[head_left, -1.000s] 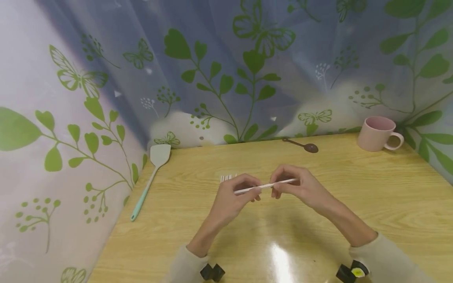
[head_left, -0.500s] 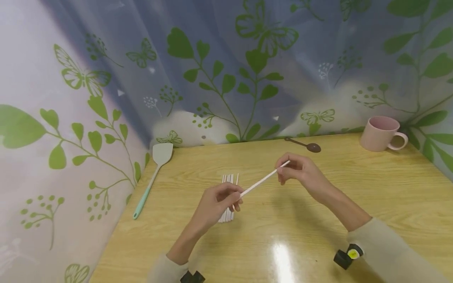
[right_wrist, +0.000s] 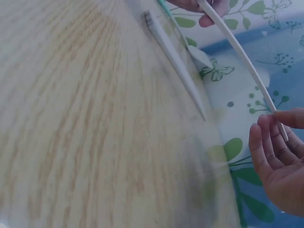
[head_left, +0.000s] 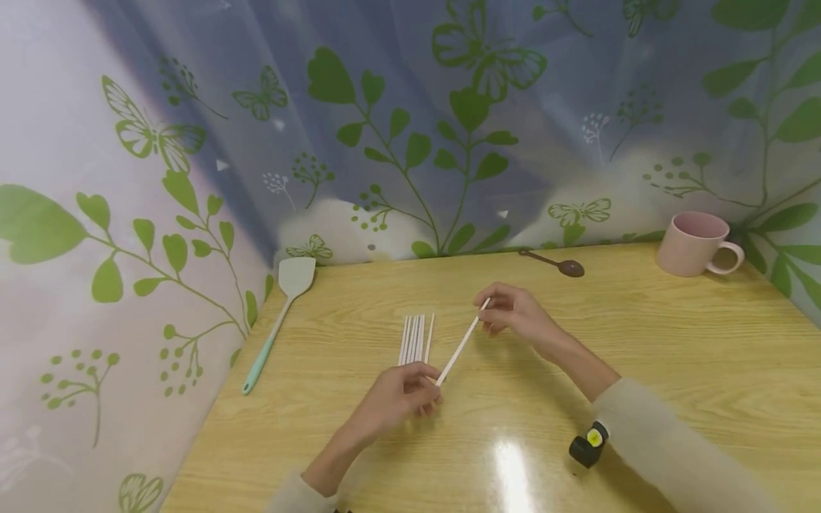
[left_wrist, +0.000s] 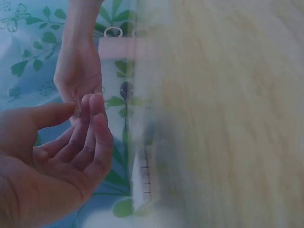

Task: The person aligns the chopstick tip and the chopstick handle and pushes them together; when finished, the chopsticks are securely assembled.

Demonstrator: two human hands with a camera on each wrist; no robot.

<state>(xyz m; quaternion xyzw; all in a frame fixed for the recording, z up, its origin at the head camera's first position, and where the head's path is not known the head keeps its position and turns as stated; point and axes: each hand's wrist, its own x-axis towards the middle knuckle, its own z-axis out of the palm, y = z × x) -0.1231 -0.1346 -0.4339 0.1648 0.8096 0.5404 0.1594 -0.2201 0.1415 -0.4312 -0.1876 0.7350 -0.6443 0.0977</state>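
Between my hands a white chopstick (head_left: 458,350) is held slantwise above the table. My left hand (head_left: 398,399) pinches its near end between thumb and fingers. The far end is pinched by my right hand (head_left: 513,313); in the right wrist view the thin tip of the chopstick (right_wrist: 242,57) pokes out past those fingers. Several more white chopsticks (head_left: 411,340) lie side by side on the table just beyond my left hand, which hides their near ends. One chopstick (head_left: 430,333) lies at the right of this row, slightly apart from the others.
A spatula (head_left: 282,306) with a mint handle lies along the table's left side. At the back are a brown spoon (head_left: 567,268) and, in the right corner, a pink mug (head_left: 688,246). Patterned curtain (head_left: 398,128) closes off the back and left of the wooden table (head_left: 641,342).
The held chopstick has swung from nearly level to a steep slant. My left hand has come nearer and my right hand has risen, then moved left. The row of chopsticks shows more now.
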